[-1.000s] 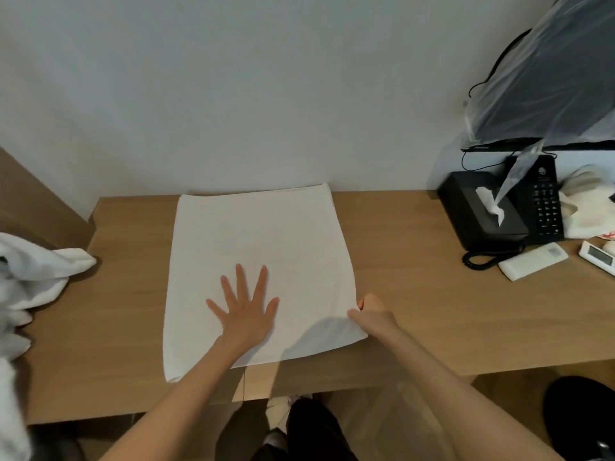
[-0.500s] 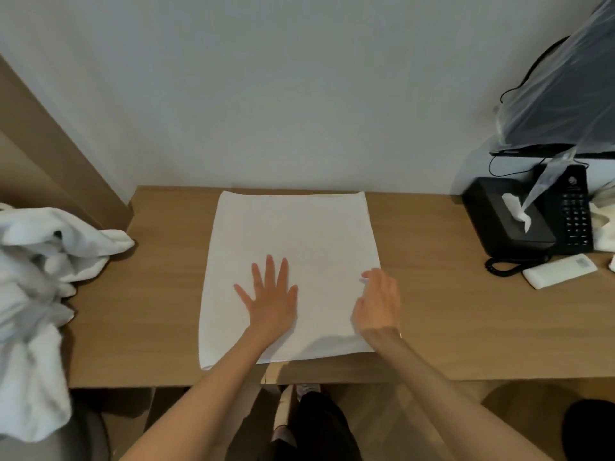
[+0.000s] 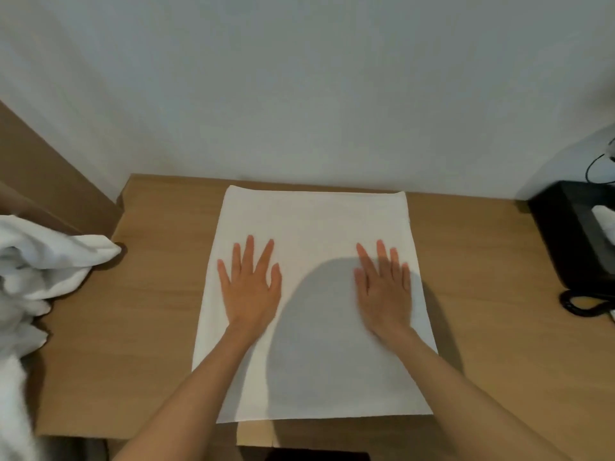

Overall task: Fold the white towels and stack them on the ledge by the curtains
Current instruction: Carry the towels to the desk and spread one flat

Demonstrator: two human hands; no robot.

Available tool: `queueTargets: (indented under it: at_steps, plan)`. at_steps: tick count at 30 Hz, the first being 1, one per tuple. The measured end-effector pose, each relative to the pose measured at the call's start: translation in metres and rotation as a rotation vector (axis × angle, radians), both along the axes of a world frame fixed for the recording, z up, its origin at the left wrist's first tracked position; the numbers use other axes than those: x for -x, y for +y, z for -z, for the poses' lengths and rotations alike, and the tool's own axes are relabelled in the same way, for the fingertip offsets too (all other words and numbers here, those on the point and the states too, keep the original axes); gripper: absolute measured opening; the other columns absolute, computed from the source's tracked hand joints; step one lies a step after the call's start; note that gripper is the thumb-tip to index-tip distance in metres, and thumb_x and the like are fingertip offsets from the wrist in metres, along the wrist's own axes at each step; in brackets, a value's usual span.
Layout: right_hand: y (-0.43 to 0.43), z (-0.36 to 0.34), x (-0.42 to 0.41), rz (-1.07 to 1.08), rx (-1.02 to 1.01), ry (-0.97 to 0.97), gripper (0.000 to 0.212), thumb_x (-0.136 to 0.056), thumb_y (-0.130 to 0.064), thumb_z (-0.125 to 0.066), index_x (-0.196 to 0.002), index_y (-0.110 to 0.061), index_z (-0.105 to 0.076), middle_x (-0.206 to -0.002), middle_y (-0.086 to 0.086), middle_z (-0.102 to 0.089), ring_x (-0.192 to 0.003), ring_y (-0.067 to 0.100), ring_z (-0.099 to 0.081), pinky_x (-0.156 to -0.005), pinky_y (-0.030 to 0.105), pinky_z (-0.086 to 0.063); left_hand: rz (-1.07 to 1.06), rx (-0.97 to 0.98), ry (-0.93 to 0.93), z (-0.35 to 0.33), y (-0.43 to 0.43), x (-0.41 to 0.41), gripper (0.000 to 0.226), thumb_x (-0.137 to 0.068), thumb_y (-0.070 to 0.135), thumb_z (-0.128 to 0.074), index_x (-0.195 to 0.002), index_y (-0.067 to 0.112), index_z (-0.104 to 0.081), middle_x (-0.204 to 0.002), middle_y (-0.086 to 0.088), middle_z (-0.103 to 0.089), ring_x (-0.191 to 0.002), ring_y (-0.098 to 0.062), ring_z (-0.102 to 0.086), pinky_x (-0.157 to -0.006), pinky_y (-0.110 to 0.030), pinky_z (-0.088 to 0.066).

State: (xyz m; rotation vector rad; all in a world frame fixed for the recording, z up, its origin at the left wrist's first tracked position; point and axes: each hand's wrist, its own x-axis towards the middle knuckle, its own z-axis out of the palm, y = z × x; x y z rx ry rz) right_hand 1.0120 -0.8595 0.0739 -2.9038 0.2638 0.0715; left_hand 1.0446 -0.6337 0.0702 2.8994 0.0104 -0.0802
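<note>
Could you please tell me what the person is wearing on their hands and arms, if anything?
Nothing that shows. The left hand and the right hand are bare: no gloves, and no ring is visible. The left forearm and the right forearm are uncovered down to the bottom edge of the picture, with no sleeve, watch or bracelet in view.

Soft, dimmish light from above and behind throws a broad rounded shadow over the near half of the towel. The right hand is slightly motion-smeared, the white pile at the left edge is washed out and soft, and the wide lens bows the desk edges.
</note>
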Motion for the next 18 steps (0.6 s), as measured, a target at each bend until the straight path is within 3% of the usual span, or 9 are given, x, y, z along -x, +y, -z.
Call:
queueTargets:
  at_steps: [5, 8, 11, 18]
  plan:
    - [-0.023, -0.011, -0.013, 0.092, 0.053, 0.032, 0.051, -0.103, -0.033, -0.017, -0.152, -0.028, -0.003, -0.160, 0.000, 0.004, -0.147, 0.022, 0.008, -0.118, 0.040, 0.009, -0.053, 0.016, 0.033, -0.015, 0.007, -0.013, 0.052, -0.102, 0.035, -0.012, -0.151, 0.029, 0.002, -0.159, 0.003, 0.009, -0.146, -0.016, 0.012, -0.117, -0.041, 0.014]
    - [0.007, -0.018, -0.041, -0.085, -0.035, -0.069, 0.051, -0.103, -0.022, -0.021, -0.151, -0.021, -0.003, -0.160, 0.000, 0.000, -0.147, 0.020, 0.005, -0.116, 0.033, 0.014, 0.129, 0.111, -0.029, -0.025, -0.027, -0.033, 0.050, -0.103, 0.030, -0.016, -0.152, 0.028, -0.003, -0.160, 0.003, 0.004, -0.147, -0.017, 0.007, -0.116, -0.041, 0.013]
    - [0.034, -0.013, -0.075, -0.187, -0.089, -0.022, 0.051, -0.104, -0.022, -0.017, -0.151, -0.019, 0.002, -0.160, 0.000, 0.002, -0.147, 0.018, 0.008, -0.115, 0.031, 0.015, 0.216, 0.113, -0.031, -0.024, -0.060, -0.059, 0.049, -0.103, 0.029, -0.015, -0.151, 0.029, -0.004, -0.160, 0.004, 0.002, -0.147, -0.016, 0.007, -0.115, -0.038, 0.012]
    - [0.004, 0.007, -0.103, -0.135, 0.030, -0.034, 0.051, -0.101, -0.043, -0.017, -0.150, -0.038, -0.008, -0.160, -0.005, 0.001, -0.148, 0.018, 0.005, -0.119, 0.040, 0.006, 0.059, -0.012, -0.025, 0.005, -0.022, -0.098, 0.052, -0.099, 0.048, -0.017, -0.149, 0.042, -0.006, -0.160, 0.008, 0.003, -0.147, -0.012, 0.007, -0.118, -0.037, 0.009]
